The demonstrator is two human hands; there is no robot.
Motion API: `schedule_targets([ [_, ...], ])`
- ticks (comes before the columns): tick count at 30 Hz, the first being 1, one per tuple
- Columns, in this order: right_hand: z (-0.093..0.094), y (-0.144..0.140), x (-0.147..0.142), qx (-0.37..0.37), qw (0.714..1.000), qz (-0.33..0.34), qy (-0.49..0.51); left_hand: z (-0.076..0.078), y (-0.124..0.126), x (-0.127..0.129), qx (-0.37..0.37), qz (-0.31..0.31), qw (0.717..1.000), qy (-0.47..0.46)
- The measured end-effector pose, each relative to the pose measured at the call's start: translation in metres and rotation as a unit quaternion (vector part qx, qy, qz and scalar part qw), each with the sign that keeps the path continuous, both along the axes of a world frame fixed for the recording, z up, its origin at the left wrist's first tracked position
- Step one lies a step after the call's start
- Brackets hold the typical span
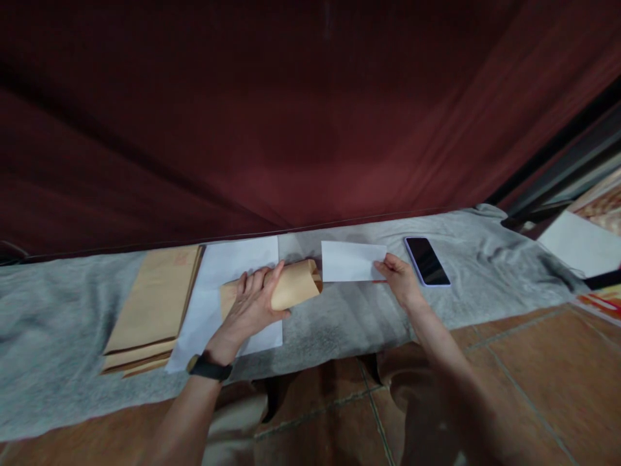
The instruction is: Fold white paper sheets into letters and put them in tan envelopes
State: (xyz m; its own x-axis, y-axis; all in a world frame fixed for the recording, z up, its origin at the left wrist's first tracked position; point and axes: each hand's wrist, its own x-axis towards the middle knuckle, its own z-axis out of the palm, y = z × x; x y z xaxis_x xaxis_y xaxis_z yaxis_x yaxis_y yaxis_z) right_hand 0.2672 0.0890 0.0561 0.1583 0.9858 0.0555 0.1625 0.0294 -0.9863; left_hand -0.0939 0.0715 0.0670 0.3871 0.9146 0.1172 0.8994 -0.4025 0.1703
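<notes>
My left hand (257,294) is wrapped over a brown paper envelope (295,285), squeezing its sides so that the mouth gapes toward the right. In my right hand (398,278) a folded white sheet of paper (353,261) is pinched by its right end. The sheet's left edge is close to the envelope's open mouth, and I cannot tell whether they touch. Beneath the left hand and envelope lie flat white papers (208,304). A stack of brown envelopes (150,298) rests to the left of these papers.
A grey cloth (334,330) covers the long, narrow surface. Right of my right hand lies a phone (427,261) in a pale purple case. A dark red drape (310,129) rises behind. At the far right are a white sheet (582,243) and printed material (601,304). The floor is tiled (533,369).
</notes>
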Motion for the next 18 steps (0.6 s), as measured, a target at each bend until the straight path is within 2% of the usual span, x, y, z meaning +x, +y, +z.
schedule_targets([
  [9,-0.0057,0.0002,-0.006,-0.003,0.999,0.028,-0.018,-0.0022,0.0001,-0.0007,0.017,-0.002,1.0,-0.005],
  [15,-0.0063,0.0033,-0.0062,0.015,0.999,-0.014,-0.042,-0.0006,-0.0016,0.0012,0.017,-0.012,1.0,-0.005],
  [18,-0.0086,0.0036,-0.0079,0.014,0.998,-0.009,-0.053,0.0018,-0.0027,0.0041,0.02,-0.012,1.0,0.002],
])
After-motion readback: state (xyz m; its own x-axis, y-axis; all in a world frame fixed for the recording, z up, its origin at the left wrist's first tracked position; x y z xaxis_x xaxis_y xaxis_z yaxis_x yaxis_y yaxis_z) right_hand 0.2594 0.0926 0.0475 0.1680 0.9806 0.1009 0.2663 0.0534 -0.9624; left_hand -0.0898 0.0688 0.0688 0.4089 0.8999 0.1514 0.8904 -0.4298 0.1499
